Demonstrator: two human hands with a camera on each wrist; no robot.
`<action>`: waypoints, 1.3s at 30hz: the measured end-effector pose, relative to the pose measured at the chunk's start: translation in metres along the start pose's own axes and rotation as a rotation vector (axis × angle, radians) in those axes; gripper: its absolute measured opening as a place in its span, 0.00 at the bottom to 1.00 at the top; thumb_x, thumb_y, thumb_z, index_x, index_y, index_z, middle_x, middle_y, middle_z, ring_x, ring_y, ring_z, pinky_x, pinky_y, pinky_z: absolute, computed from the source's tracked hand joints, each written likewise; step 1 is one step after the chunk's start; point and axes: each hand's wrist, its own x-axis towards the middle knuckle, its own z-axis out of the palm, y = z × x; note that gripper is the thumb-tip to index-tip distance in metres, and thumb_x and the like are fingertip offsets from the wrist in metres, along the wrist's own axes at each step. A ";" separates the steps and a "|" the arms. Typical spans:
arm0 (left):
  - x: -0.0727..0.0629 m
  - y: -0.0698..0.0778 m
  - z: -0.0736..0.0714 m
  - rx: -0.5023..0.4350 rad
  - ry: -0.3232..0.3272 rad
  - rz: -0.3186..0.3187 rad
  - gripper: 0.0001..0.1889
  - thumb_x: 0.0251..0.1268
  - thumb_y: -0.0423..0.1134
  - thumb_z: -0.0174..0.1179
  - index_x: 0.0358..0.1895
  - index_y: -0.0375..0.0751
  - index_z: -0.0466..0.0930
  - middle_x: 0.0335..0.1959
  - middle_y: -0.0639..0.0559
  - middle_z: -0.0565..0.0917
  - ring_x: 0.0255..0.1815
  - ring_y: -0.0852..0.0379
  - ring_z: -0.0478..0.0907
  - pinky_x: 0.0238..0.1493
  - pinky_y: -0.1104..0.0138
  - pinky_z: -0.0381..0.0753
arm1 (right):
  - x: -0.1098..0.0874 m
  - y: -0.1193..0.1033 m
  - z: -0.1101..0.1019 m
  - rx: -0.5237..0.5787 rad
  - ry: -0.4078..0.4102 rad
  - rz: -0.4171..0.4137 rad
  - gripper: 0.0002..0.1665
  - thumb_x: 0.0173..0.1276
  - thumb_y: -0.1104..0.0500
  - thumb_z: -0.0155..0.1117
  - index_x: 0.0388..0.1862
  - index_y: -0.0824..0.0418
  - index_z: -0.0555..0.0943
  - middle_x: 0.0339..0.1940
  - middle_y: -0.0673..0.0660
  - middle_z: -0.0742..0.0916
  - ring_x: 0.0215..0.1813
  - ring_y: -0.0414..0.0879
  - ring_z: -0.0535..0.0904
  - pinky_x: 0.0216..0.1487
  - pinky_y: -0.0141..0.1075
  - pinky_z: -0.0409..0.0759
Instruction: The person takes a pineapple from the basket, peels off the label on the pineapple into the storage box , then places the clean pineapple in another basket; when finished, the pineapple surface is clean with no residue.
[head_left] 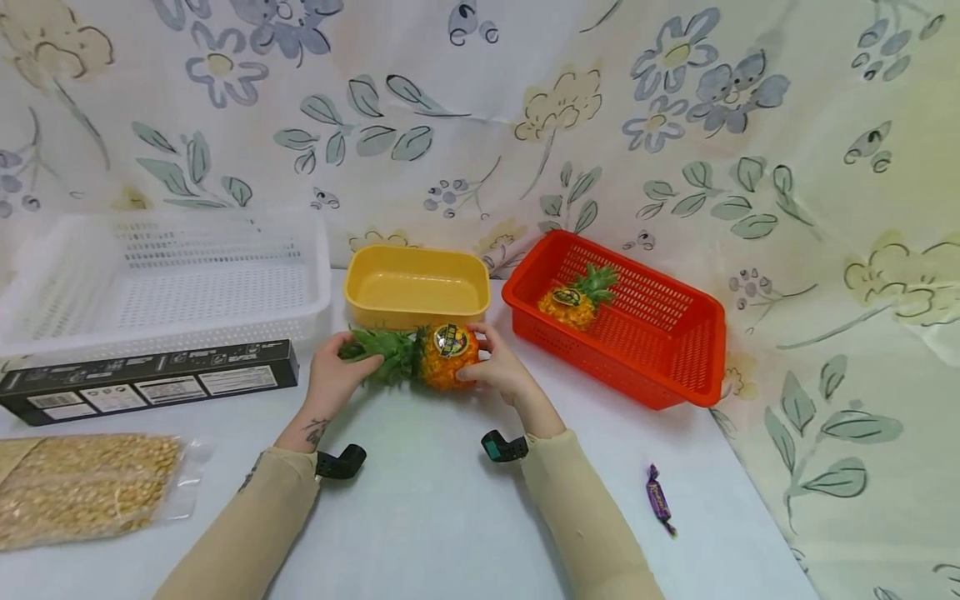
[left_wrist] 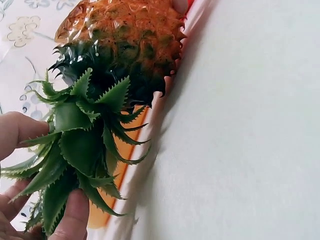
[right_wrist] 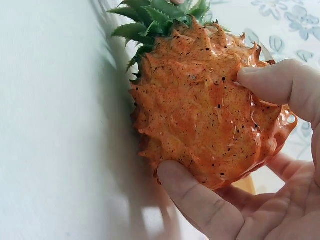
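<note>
Our left sleeve [head_left: 240,521] and right sleeve [head_left: 588,517] are long and beige. We wear a curved black left device [head_left: 343,463] at one wrist and a black right device [head_left: 514,451], with a teal patch [head_left: 492,450], at the other. A dark tattoo [head_left: 316,430] marks our left wrist [head_left: 298,427].

Black-flecked orange on the spiny, glossy, leafy-crowned pineapple [head_left: 426,358], shading to dark green beside vivid green leaves [head_left: 386,354]; black and yellow on its sticker [head_left: 452,340]. Orange and green on the second leafy pineapple [head_left: 570,308], bright red on the slotted plastic basket [head_left: 585,358] around it. Plain yellow on the rectangular plastic tub [head_left: 418,317], white on the perforated plastic basket [head_left: 217,296]. Black with white panels on the long box [head_left: 150,381], golden tan on the bagged grains [head_left: 82,487], purple on the twist-wrapped candy [head_left: 658,500]. White on the tabletop [head_left: 435,517], blue-grey flowers and green leaves across the pale fabric backdrop [head_left: 480,75].
</note>
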 end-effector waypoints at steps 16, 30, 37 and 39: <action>-0.001 -0.006 -0.004 -0.052 -0.016 0.044 0.27 0.57 0.42 0.63 0.61 0.43 0.69 0.61 0.40 0.68 0.61 0.43 0.64 0.55 0.49 0.66 | -0.003 -0.027 -0.006 -0.087 0.084 -0.197 0.23 0.64 0.59 0.59 0.57 0.63 0.72 0.58 0.62 0.77 0.57 0.55 0.74 0.58 0.48 0.74; 0.003 -0.005 -0.001 -0.074 -0.020 0.046 0.25 0.56 0.39 0.63 0.59 0.41 0.71 0.59 0.39 0.70 0.56 0.46 0.66 0.39 0.68 0.74 | 0.015 -0.048 0.002 -0.508 0.027 -0.324 0.16 0.65 0.61 0.54 0.50 0.63 0.79 0.52 0.58 0.80 0.53 0.50 0.72 0.58 0.45 0.73; 0.004 -0.003 -0.001 -0.085 -0.019 0.037 0.25 0.56 0.38 0.63 0.59 0.41 0.71 0.57 0.39 0.70 0.53 0.47 0.68 0.33 0.72 0.74 | 0.018 -0.049 0.002 -0.494 0.030 -0.321 0.11 0.62 0.62 0.57 0.44 0.60 0.78 0.49 0.56 0.80 0.49 0.50 0.72 0.53 0.43 0.76; 0.004 -0.003 -0.001 -0.086 -0.022 0.031 0.25 0.56 0.38 0.62 0.59 0.41 0.71 0.57 0.38 0.70 0.52 0.46 0.68 0.32 0.73 0.74 | 0.017 -0.050 0.003 -0.493 0.039 -0.348 0.10 0.61 0.63 0.58 0.42 0.60 0.78 0.51 0.58 0.79 0.51 0.51 0.72 0.55 0.44 0.75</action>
